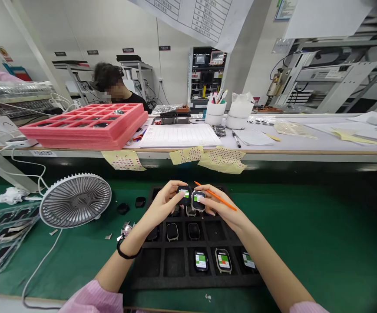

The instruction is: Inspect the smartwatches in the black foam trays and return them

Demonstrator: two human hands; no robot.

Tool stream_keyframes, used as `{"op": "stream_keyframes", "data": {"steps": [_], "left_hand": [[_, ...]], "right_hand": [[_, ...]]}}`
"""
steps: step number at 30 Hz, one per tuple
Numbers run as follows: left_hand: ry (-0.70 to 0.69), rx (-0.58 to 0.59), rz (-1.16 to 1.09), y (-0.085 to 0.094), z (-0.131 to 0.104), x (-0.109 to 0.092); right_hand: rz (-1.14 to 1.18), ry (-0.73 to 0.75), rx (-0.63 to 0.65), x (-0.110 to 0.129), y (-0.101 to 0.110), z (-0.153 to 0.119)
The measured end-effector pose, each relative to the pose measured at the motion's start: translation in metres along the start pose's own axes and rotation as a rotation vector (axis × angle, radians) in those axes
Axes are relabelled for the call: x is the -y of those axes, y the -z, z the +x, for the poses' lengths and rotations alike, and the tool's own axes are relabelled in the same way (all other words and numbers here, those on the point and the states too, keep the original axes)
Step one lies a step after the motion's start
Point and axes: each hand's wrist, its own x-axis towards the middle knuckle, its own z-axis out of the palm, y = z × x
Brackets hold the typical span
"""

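Observation:
My left hand [169, 198] grips a dark smartwatch case [184, 195] whose screen is lit green and white. A second watch case with a silver rim [198, 201] is held in my right hand [220, 204], its screen lit as well. An orange stick [219, 198], pen-like and thin, also rests in the right hand. The two cases are side by side above a black foam tray [175, 281]. In the tray's pockets lie several watch cases, some dark like the one [194, 231] in the middle row, some lit like the one [223, 260] in the front row.
A round desk fan [81, 201] stands left of the tray. Farther left is a clear tray of dark parts [4, 239]. Two loose black pieces [140, 201] lie behind the fan's right side. Pink foam trays [87, 139] sit on the raised shelf. A person [120, 89] sits beyond it.

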Motion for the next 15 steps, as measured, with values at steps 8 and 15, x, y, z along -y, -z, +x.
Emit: {"op": "stream_keyframes", "data": {"steps": [8,15], "left_hand": [[0.043,-0.084,0.045,0.0017,0.0025,0.0047],[0.066,-0.072,0.045,0.0013,0.0042,0.0048]], "right_hand": [[0.006,-0.037,-0.035,-0.0021,-0.0011,0.0015],[0.039,-0.048,-0.069,-0.0065,-0.0002,0.0032]]}}
